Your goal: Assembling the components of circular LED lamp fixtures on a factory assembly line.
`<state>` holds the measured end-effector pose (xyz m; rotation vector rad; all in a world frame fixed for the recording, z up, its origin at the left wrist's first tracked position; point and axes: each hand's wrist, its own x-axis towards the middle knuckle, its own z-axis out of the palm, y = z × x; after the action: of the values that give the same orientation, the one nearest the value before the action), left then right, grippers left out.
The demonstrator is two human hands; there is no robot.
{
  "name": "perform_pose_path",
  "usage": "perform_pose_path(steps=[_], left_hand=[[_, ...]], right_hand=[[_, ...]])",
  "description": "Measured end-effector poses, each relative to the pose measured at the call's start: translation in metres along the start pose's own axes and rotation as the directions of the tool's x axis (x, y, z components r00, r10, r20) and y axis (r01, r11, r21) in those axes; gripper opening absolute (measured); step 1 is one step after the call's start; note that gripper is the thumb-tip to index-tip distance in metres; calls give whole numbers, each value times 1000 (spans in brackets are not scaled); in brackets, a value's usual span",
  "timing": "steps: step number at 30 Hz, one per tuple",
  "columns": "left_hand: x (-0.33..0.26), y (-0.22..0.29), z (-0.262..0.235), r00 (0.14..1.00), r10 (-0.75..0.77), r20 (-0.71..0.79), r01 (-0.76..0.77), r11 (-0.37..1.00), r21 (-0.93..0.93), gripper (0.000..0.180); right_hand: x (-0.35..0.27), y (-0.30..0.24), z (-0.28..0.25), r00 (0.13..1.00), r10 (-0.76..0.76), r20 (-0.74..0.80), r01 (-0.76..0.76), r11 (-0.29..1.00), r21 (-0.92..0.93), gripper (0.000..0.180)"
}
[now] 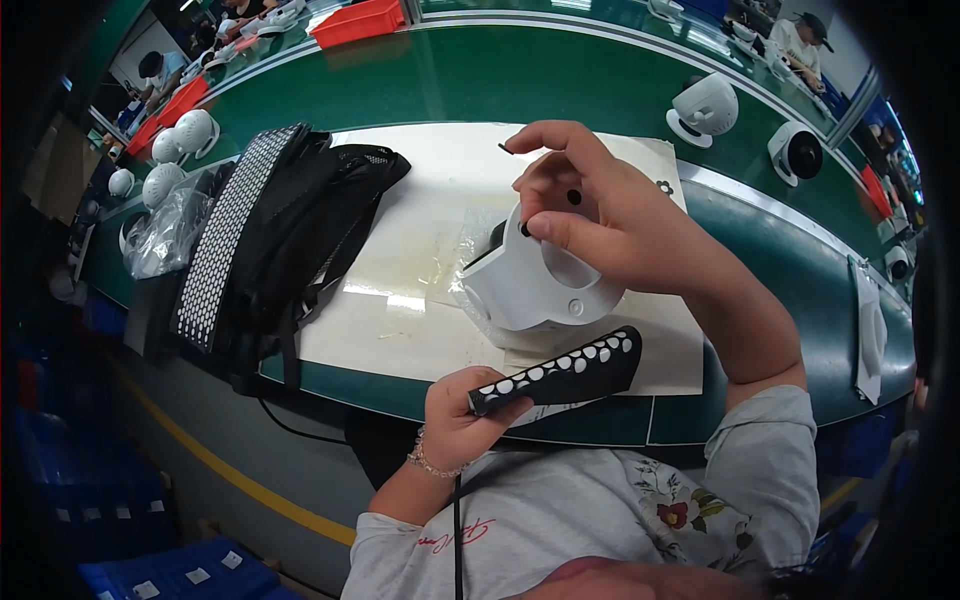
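White housing: a white plastic housing [535, 285] with a round opening lies on the white mat [420, 240], near the mat's front edge; a clear plastic wrap sits under it
Right hand: the right hand [590, 205] rests on top of the housing, thumb and forefinger pinched together on a small black dot-like piece at the housing's upper rim; the other fingers are raised and spread above it
Left hand: the left hand [455, 420] is closed around one end of a black strip [560, 375] carrying rows of white round dots; the strip reaches out just in front of the housing, over the mat's front edge
Left of the housing: a pile of black strips and mesh sheets [275, 235] lies on the mat's left end, well apart from the housing
Beyond the housing: two white round devices [705, 108] stand on the green bench [480, 80]; a red bin [360, 22] sits farther back
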<state>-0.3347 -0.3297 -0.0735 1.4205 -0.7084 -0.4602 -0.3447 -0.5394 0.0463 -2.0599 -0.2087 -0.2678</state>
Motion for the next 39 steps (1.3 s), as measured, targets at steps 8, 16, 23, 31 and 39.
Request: perform_pose_path(steps=[8, 16, 23, 31, 39], left_hand=[[1, 0, -3, 998, 54, 33, -57, 996, 66, 15], [1, -1, -2, 999, 37, 38, -39, 998, 44, 15], [-1, 1, -3, 999, -13, 37, 12, 999, 36, 18], [1, -2, 1, 999, 35, -20, -34, 999, 40, 16], [2, -3, 1, 998, 55, -36, -56, 998, -29, 14]], right_hand=[[-18, -25, -4, 988, -59, 142, 130, 818, -561, 41], [-56, -3, 8, 980, -178, -86, 121, 883, -453, 13], [-60, 7, 16, 999, -37, -13, 33, 974, -224, 3], [-62, 3, 14, 1000, -31, 5, 31, 957, -290, 6], [-73, 3, 17, 916, -388, 101, 296, 484, -823, 19]])
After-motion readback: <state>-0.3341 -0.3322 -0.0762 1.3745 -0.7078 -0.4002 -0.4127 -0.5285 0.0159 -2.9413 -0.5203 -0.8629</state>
